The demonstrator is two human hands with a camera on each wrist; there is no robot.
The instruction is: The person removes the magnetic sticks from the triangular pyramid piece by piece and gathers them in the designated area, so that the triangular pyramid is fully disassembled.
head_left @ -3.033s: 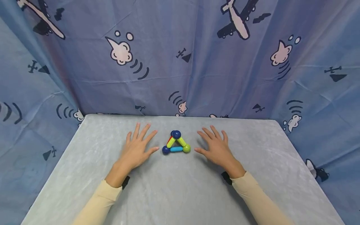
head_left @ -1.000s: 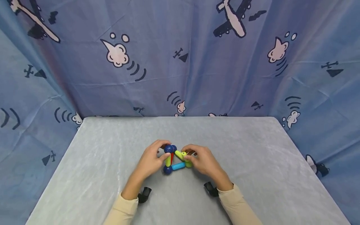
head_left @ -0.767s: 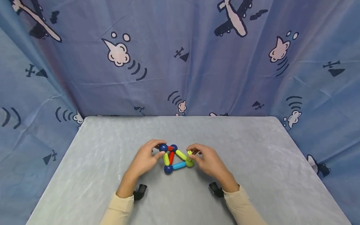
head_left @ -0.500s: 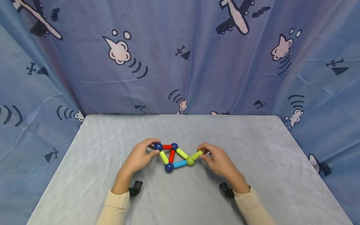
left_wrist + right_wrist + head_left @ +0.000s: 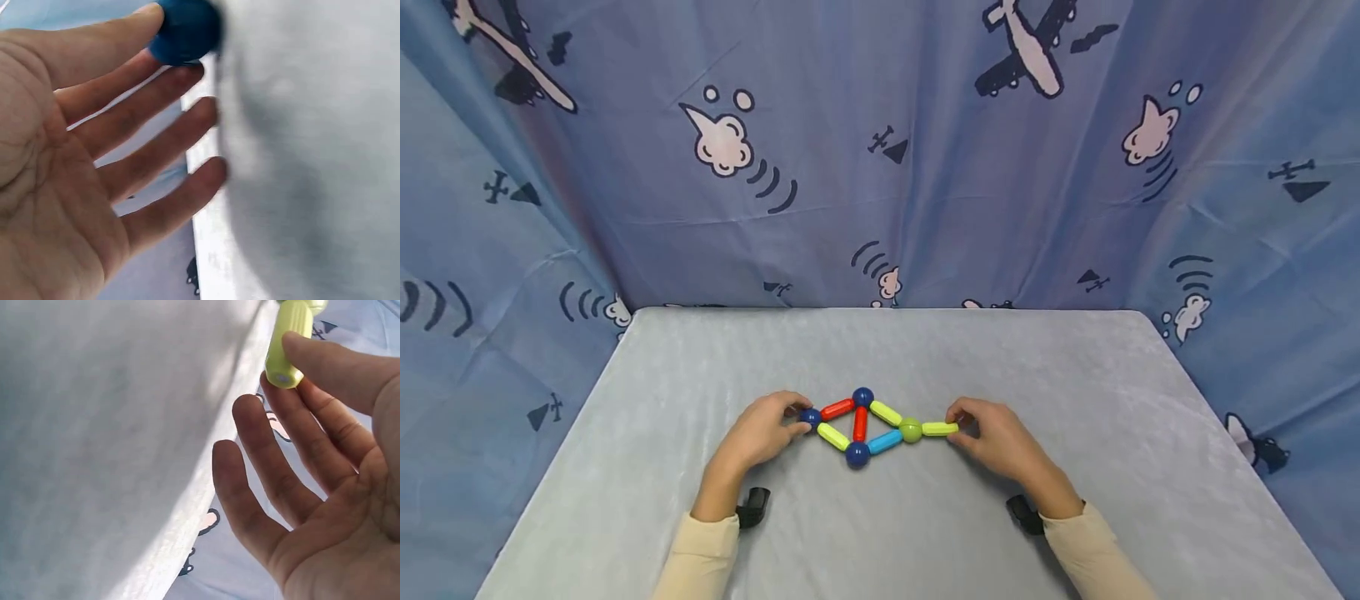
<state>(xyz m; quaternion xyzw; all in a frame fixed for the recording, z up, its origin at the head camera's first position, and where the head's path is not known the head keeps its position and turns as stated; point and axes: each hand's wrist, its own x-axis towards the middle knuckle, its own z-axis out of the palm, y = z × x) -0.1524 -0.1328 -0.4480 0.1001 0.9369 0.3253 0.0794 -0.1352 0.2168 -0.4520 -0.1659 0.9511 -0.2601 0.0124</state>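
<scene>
A flat figure of magnetic balls and rods lies on the table: two triangles share a red rod (image 5: pixel 860 424). Its corners are a far blue ball (image 5: pixel 862 397), a near blue ball (image 5: pixel 857 454), a green ball (image 5: pixel 910 429) and a left blue ball (image 5: pixel 810 417). My left hand (image 5: pixel 762 429) pinches that left ball between thumb and fingertips; the left wrist view shows the ball (image 5: pixel 186 31) at the thumb tip. From the green ball a yellow-green rod (image 5: pixel 939 429) sticks out rightward. My right hand (image 5: pixel 1000 440) pinches its free end, and the right wrist view shows the rod's end face (image 5: pixel 284 376).
The grey cloth-covered table (image 5: pixel 880 533) has its far edge against a blue curtain (image 5: pixel 820 167) printed with planes and clouds. Black wrist cameras sit under the left wrist (image 5: pixel 754 507) and the right wrist (image 5: pixel 1026 515).
Both hands came in from the sides and took hold of the compact triangular form. They have since drawn apart, and the figure has unfolded flat, its right rod swinging down to point rightward.
</scene>
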